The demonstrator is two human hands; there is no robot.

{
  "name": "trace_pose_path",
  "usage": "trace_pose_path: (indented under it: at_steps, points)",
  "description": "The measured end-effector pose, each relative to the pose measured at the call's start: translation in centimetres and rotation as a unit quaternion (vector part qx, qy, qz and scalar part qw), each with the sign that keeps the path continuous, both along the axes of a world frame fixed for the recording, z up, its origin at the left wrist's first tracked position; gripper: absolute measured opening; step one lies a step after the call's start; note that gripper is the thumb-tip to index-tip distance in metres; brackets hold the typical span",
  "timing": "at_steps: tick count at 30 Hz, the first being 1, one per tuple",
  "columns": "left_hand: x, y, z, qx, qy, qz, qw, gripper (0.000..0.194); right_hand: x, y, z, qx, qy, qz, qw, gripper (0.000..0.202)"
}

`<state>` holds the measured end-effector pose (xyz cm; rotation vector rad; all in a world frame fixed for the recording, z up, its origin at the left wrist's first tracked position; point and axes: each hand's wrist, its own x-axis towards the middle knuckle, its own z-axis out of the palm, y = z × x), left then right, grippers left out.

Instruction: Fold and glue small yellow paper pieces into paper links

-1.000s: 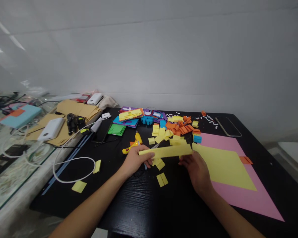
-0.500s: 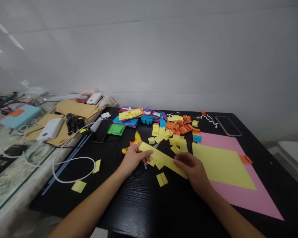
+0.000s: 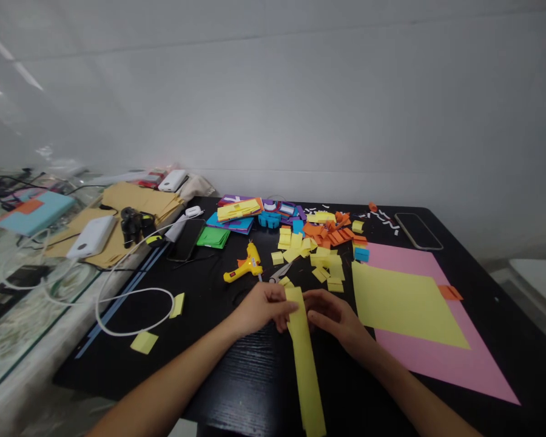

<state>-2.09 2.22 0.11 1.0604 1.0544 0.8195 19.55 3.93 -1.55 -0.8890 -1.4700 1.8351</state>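
Note:
My left hand point(image 3: 264, 308) pinches the top of a long yellow paper strip point(image 3: 307, 370), which hangs down toward the table's near edge. Close by on the strip's right side is my right hand point(image 3: 334, 318), its fingers curled; whether it grips the strip is hard to tell. Scissors point(image 3: 282, 271) lie just beyond the hands, beside small yellow paper pieces point(image 3: 295, 241). A yellow glue gun point(image 3: 246, 265) rests on its side to the left of them.
Pink sheet point(image 3: 464, 364) under a yellow sheet point(image 3: 404, 303) at right. Orange pieces point(image 3: 327, 233), green papers point(image 3: 213, 237) and a phone point(image 3: 418, 231) lie farther back. A white cable point(image 3: 136, 334) loops at left on the black table point(image 3: 227, 388).
The yellow strip has turned from slanting sideways to nearly lengthwise. My hands have moved closer together, uncovering the glue gun and scissors.

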Motion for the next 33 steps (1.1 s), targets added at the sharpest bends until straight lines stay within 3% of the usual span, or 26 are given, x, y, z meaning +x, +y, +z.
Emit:
trace_pose_path:
  at_steps: [5,16,33]
  points:
    - [1.7,-1.3,-0.8,-0.026,0.010,-0.053,0.998,0.051,-0.2,-0.2,-0.2,0.024,-0.024,-0.039,0.999,0.038]
    - [1.6,-1.4,-0.4,0.008,0.035,-0.062,0.997,0.055,-0.4,-0.1,-0.2,0.028,-0.058,-0.081,0.995,0.032]
    - [1.6,-1.6,-1.0,0.026,0.061,-0.048,0.997,0.043,-0.3,-0.2,-0.1,0.039,-0.063,-0.070,0.995,0.028]
